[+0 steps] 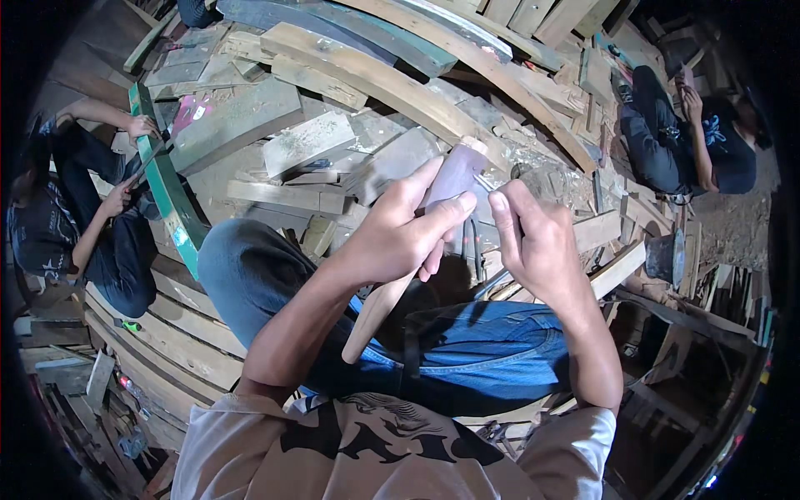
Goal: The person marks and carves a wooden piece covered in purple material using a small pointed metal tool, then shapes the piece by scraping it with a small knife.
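Across my lap slants a tapered wooden stick (377,321), its pale end low down towards my left thigh. A purple-grey covering (454,173) surrounds its upper part, and a tan wooden tip shows at the top. My left hand (398,232) is closed around the stick, with the thumb lying along the purple part. Close to its right, my right hand (537,237) is closed with thumb and index finger pinched. Something thin appears at those fingertips, too small to name. Its fingers do not plainly touch the stick.
Long beams (358,67) and wood offcuts (308,143) cover the floor ahead. At left, a seated person (79,200) holds a green-painted beam (167,187). Another person (696,137) sits at far right. Slatted planks (179,337) lie left of my knee.
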### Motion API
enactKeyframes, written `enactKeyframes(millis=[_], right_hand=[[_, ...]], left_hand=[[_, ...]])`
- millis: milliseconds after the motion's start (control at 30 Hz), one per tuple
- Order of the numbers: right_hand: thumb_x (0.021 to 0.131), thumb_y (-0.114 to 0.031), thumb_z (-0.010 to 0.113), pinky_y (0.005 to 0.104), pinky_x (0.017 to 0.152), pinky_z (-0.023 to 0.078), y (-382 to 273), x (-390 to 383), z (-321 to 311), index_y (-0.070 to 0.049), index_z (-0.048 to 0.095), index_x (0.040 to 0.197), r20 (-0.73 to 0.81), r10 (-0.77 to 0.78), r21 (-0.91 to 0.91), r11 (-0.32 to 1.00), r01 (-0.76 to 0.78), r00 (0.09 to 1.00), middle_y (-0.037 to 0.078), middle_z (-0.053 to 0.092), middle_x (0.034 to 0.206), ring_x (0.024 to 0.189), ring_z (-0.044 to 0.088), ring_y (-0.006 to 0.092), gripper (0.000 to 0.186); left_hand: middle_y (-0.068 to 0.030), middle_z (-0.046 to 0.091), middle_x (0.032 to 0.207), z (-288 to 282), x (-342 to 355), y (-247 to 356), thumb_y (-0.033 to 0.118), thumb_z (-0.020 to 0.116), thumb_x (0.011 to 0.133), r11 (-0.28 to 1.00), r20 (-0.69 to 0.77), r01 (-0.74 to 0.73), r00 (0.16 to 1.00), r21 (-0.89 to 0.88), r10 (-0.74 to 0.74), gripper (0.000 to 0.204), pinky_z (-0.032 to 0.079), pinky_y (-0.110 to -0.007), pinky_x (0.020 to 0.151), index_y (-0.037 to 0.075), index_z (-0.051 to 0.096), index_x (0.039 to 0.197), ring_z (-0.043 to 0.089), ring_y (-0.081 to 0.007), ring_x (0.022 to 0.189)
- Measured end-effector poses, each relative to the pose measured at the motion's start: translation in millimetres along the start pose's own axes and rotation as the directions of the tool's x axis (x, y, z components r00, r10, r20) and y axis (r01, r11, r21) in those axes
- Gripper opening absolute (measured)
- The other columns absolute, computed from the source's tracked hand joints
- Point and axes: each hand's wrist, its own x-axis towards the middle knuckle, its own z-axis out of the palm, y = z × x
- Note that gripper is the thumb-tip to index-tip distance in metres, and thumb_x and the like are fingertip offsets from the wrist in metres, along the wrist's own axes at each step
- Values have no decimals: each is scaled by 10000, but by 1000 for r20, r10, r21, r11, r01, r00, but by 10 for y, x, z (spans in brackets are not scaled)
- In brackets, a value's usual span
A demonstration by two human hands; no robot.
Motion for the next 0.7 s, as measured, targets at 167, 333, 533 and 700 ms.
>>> enactKeyframes(millis=[167,333,533,700], right_hand=[[950,-153,628,442,453,464,-10,7,10,-42,550,865,31,-31,-64,997,33,999,147,547,533,482,597,349,160],[947,-152,634,422,406,446,46,30,3,-42,538,841,2,-78,-103,992,78,997,133,575,570,435,581,307,180],[945,-160,636,410,406,462,30,26,-24,-54,544,841,13,-16,-132,991,17,1000,120,569,543,434,585,287,175],[945,-162,636,438,435,464,-1,31,-59,-56,543,848,-6,-27,-114,993,26,1000,140,578,557,473,598,344,171]], left_hand=[[-26,517,715,1,2,5,212,547,1000,1000,8,-3,1000,3,3,384,413,-241,386,-32,479,1289,495,-90,452],[-38,519,729,-21,6,-11,235,559,1002,1000,12,12,1000,8,-12,282,433,-244,390,7,488,1151,525,-91,446],[-37,519,722,-5,12,-5,232,564,1000,1000,8,8,1000,-14,-8,299,433,-243,391,5,484,1178,521,-88,448],[-36,516,721,-13,7,3,235,563,1001,1000,31,4,1000,-12,-3,307,430,-245,389,2,484,1184,520,-87,452]])
